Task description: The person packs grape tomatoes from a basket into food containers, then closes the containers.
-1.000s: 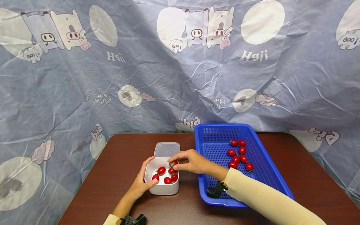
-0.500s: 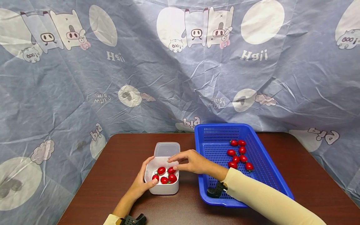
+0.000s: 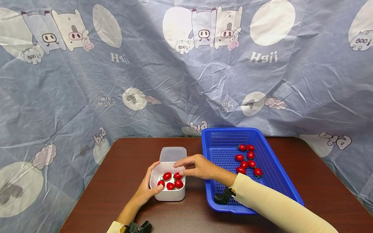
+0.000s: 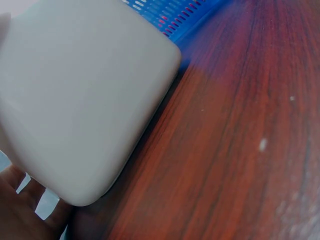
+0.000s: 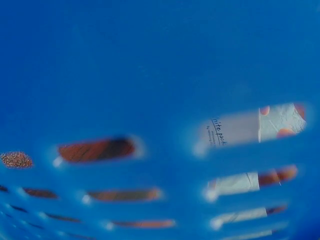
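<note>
A white food container [image 3: 170, 195] stands on the table with several red cherry tomatoes [image 3: 167, 176] on its bottom. My left hand [image 3: 144, 188] holds it at the left side, the thumb over the near rim and the fingers along the outer wall. In the left wrist view the container's smooth outer wall [image 4: 85, 95] fills the left part, with fingers behind its lower corner. Over the right rim, my right hand [image 3: 198, 167] has thumb and index finger apart with nothing between them. The thumb tip overlaps a cherry tomato [image 3: 177, 175] in the head view.
A clear lid [image 3: 173, 154] lies behind the container. To the right stands a blue perforated basket [image 3: 217, 155] with several cherry tomatoes [image 3: 244, 164]; my right forearm crosses it. Its wall [image 5: 150, 65] fills the right wrist view. A printed cloth [image 3: 163, 71] hangs behind the table [image 3: 131, 155].
My right hand has let go of a cherry tomato, which dropped among the others in the container. Those near it shifted. My left hand stays in place.
</note>
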`<state>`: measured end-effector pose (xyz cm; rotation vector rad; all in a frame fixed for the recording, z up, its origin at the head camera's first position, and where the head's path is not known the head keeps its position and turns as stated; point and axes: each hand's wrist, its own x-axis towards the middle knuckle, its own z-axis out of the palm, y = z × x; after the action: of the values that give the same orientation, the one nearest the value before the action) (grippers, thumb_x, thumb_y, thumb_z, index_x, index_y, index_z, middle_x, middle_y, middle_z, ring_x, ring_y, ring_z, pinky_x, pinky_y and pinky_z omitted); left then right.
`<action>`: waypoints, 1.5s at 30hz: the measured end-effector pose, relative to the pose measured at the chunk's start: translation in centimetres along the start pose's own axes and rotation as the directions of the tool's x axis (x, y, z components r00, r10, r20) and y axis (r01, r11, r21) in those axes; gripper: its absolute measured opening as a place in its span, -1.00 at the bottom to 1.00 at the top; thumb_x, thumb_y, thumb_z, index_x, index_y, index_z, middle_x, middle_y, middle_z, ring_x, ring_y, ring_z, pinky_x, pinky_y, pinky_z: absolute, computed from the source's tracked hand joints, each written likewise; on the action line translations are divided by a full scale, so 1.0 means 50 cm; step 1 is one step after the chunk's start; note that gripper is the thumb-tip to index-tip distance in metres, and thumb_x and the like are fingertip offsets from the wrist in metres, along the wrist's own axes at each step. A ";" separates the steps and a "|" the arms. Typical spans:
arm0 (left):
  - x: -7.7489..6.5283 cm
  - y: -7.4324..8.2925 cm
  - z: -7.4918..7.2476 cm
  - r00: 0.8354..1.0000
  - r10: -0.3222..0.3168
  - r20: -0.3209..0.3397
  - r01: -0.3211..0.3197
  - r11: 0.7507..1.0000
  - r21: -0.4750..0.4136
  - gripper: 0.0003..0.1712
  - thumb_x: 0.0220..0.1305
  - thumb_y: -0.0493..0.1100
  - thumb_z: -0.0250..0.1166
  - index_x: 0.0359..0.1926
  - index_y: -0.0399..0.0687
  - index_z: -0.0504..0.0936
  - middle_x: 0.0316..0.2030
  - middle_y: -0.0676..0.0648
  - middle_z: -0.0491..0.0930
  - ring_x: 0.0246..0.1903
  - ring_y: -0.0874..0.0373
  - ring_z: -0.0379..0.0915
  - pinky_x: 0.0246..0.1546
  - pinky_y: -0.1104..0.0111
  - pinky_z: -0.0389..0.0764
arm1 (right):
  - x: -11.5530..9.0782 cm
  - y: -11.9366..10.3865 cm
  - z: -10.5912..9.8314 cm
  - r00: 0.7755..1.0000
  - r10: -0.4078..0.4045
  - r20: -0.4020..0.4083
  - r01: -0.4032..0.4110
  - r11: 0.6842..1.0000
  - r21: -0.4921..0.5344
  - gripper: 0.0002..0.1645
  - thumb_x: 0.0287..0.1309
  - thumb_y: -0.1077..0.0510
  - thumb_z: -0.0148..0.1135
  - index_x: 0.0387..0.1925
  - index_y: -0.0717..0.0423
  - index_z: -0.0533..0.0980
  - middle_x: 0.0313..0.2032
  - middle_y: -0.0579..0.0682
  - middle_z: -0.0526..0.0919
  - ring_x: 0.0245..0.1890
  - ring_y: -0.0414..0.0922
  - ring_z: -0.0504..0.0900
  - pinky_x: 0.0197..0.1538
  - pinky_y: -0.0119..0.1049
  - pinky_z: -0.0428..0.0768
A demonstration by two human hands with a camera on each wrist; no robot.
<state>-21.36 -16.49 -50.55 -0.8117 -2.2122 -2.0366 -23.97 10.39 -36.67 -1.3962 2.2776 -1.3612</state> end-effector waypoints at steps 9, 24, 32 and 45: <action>-0.001 -0.001 0.000 1.000 -0.002 0.004 0.002 1.000 -0.007 -0.01 0.11 -0.25 0.29 0.48 -0.04 -0.05 0.29 -0.36 0.13 0.18 -0.40 0.15 -0.04 0.11 0.57 | 0.001 0.001 -0.004 0.999 0.036 -0.009 -0.036 0.998 0.042 -0.64 0.08 0.37 0.32 -0.03 0.37 0.59 -0.09 0.20 0.68 -0.09 0.00 0.65 0.00 0.06 0.56; 0.000 0.001 0.002 1.000 -0.002 0.004 0.002 0.999 -0.034 -0.01 0.11 -0.25 0.30 0.48 -0.03 -0.05 0.27 -0.38 0.14 0.17 -0.41 0.15 -0.04 0.15 0.56 | -0.003 0.055 -0.017 0.996 0.070 -0.059 -0.064 0.994 0.090 -0.61 0.14 0.27 0.33 0.03 0.26 0.59 -0.06 0.08 0.68 -0.08 -0.06 0.66 0.01 -0.06 0.58; -0.003 0.001 0.003 1.000 0.009 -0.012 -0.009 1.000 0.011 0.00 0.09 -0.25 0.30 0.48 -0.11 -0.04 0.27 -0.33 0.18 0.16 -0.40 0.16 -0.01 0.15 0.54 | -0.016 0.052 -0.047 0.990 0.114 -0.084 -0.109 0.992 0.070 -0.62 0.16 0.13 0.34 0.04 0.03 0.61 -0.06 -0.10 0.68 -0.07 -0.15 0.65 -0.01 -0.24 0.58; -0.003 0.005 0.004 1.000 0.001 -0.021 -0.001 1.000 0.017 0.00 0.09 -0.27 0.29 0.49 -0.06 -0.05 0.30 -0.33 0.15 0.18 -0.41 0.14 0.03 0.18 0.51 | -0.054 0.046 -0.116 0.969 0.137 -0.206 -0.122 0.989 0.083 -0.63 0.15 0.18 0.34 0.02 0.08 0.61 -0.05 -0.03 0.68 -0.07 -0.03 0.67 -0.03 -0.21 0.60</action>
<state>-21.06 -16.36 -50.43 -0.7858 -2.2143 -2.0142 -27.02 16.41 -35.88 -1.1071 2.3758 -1.5968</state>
